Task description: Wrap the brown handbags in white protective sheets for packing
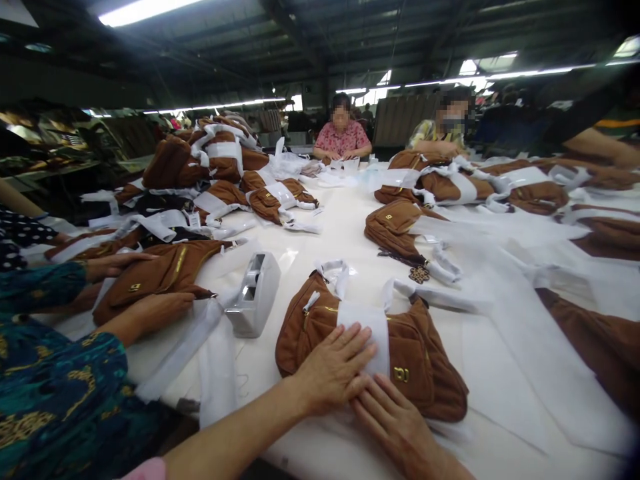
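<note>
Under the left hand [334, 365], a brown bag [420, 353] is lying flat on the white table [345, 227], and the hand is pressing open-palmed, clasping nothing, on the bag and the white band [367, 333] wrapped around its middle. Just right of it, the right hand [397, 417] is resting with fingers outstretched and unclenched against the bag's near edge. Left of both hands, a tape dispenser [254, 293] is standing near a co-worker's hand [160, 312], which is touching another bag [160, 273].
</note>
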`<state>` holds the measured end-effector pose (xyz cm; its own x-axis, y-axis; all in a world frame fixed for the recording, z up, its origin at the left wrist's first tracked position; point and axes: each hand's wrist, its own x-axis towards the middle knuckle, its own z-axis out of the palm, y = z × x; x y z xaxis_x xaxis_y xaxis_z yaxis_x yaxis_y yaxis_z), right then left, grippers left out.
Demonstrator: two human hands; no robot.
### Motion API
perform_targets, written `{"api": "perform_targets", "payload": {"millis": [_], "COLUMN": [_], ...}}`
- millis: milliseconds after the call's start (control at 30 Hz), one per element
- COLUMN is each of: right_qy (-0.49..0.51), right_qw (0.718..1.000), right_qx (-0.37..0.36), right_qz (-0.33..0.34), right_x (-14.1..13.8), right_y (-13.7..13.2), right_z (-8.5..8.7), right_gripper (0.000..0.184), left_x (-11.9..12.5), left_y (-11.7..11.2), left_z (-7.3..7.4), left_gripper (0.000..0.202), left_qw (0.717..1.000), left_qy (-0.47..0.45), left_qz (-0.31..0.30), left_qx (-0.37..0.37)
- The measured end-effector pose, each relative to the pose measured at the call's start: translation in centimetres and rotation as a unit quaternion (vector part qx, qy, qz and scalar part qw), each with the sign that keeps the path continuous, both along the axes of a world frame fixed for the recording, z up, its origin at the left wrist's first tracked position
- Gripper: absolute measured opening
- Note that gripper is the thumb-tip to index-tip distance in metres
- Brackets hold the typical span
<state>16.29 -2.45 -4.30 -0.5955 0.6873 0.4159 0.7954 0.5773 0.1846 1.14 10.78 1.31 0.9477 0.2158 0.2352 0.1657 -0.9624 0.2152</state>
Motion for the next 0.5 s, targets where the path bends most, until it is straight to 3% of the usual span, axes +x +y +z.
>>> {"api": "perform_targets", "payload": {"millis": [100,167,233,300,433,500], "right_qy": [0.091,0.201,0.278,0.270,0.145,0.090], "right_qw": [0.995,0.974,0.934,0.919,0.938,0.943], "right_qx": [-0.034,-0.048,-0.039,-0.062,-0.231,-0.254], "right_qz": [0.005,-0.088,-0.221,-0.281,-0.214,-0.193], "right_x": [1.6,4.0,7.0,10.0,13.3,13.6], "right_y": [0.0,0.8,2.5,5.0,9.5,10.9], "right_z": [1.8,2.8,3.3,3.3,2.7,2.1], "right_gripper": [0.037,0.036,0.034,0.031,0.034,0.036], "left_x": [0.3,0.4,0.4,0.3,0.1,0.2], "left_y": [-0.5,-0.3,0.0,0.2,0.3,0.5], "left_z": [-1.5,-1.9,-1.9,-1.9,-2.4,-2.8], "left_gripper": [0.051,0.055,0.061,0.067,0.075,0.075], "left_qw": [0.999,0.999,0.999,0.999,0.998,0.998], "left_qy": [0.035,0.039,0.035,0.032,0.030,0.027], "left_qz": [0.017,0.019,0.014,0.011,0.010,0.005], "left_qx": [0.025,0.030,0.034,0.039,0.054,0.063]}}
